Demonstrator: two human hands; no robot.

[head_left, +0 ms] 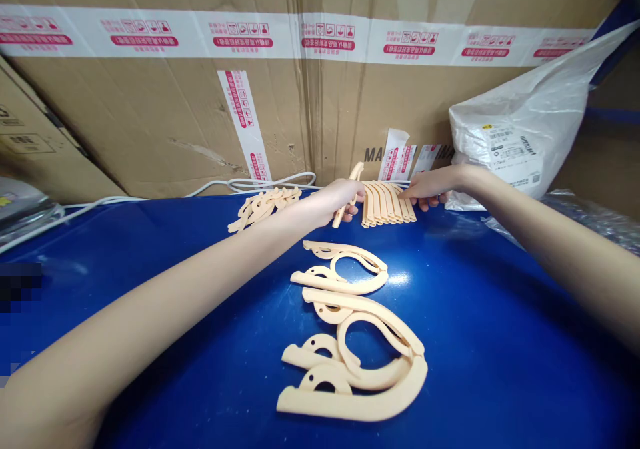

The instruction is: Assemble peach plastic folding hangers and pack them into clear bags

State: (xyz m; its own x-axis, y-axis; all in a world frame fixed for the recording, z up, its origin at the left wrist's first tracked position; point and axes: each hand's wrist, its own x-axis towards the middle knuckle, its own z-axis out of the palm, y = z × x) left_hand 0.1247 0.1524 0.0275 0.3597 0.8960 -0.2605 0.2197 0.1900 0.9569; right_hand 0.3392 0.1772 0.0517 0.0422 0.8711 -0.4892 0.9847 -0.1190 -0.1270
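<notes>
My left hand (343,199) is closed around a beige plastic folding hanger arm (359,169), which stands tilted just left of a neat row. This row of hanger arms (383,204), packed side by side, lies near the back of the blue table. At its right end is my right hand (425,186), with curled fingers and the forefinger against the last arms; its thumb is hidden. Nearer to me lie loose hanger arms, including a lower one (360,406), one above it (360,300) and a farther one (345,288). Some of these overlap.
A pile of smaller beige hanger pieces (265,206) lies left of my left hand. Large cardboard boxes (165,109) form a wall behind the blue table (200,376). A white cable (210,184) runs along the back edge. At right stands a white plastic bag (520,122).
</notes>
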